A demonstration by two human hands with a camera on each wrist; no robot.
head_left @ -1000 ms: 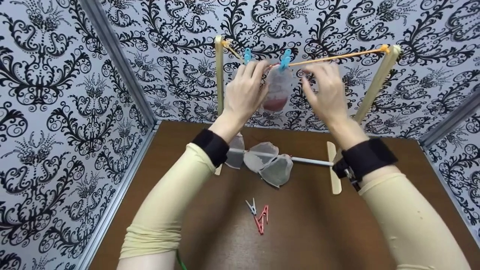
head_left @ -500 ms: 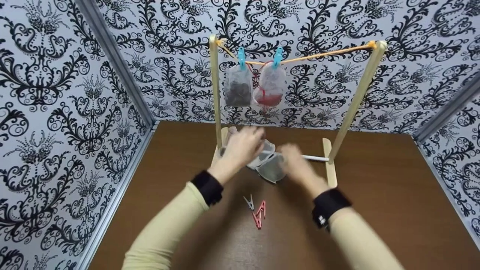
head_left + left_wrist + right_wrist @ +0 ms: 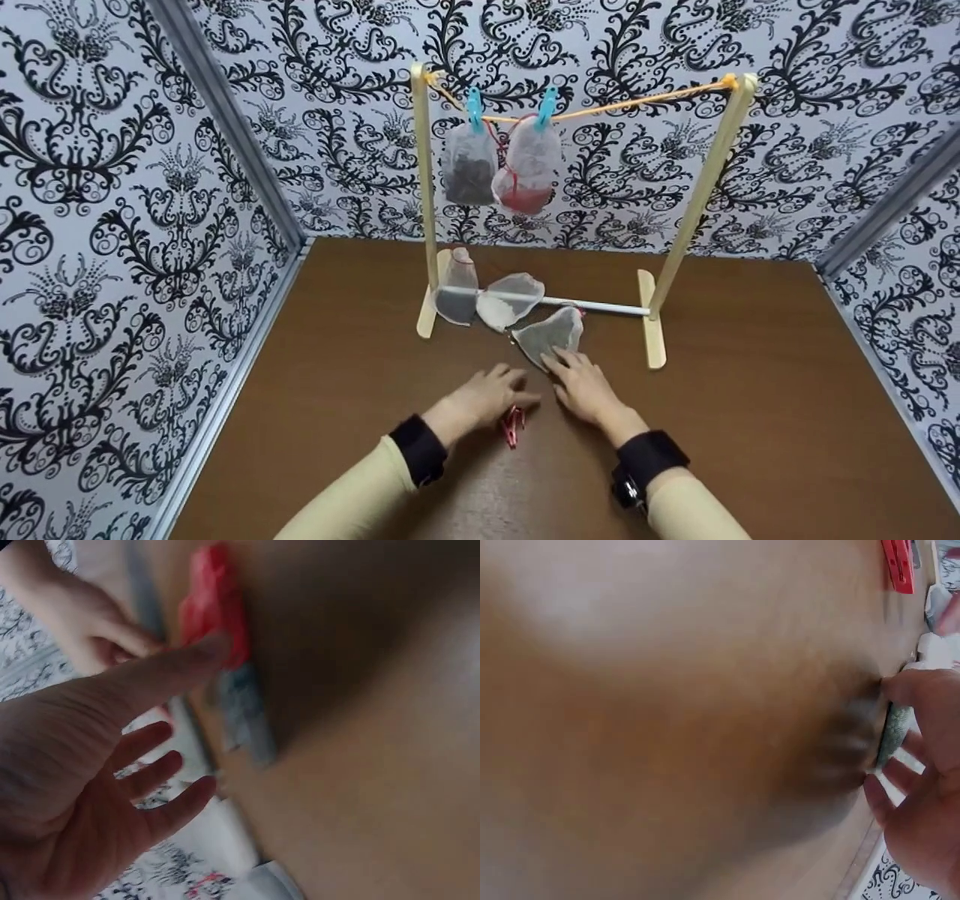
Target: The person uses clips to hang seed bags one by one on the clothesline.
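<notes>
Two filled white drawstring pouches, one with dark contents and one with pink contents, hang from an orange cord by blue clothespins. My left hand hovers over the clothespins on the table, thumb and fingers apart and nothing between them. A red clothespin shows beside it; the grey clothespin appears past the thumb in the left wrist view. My right hand has its fingertips on the lower edge of a greyish pouch lying on the table.
Two more pouches, one dark-bottomed and one pale, lie by the white crossbar. Wooden posts on flat feet hold up the cord. Patterned walls stand behind and at the sides.
Both hands have come down from the cord to the table, left to the clothespins, right to the greyish pouch. That pouch now lies apart from the pale one, nearer the front.
</notes>
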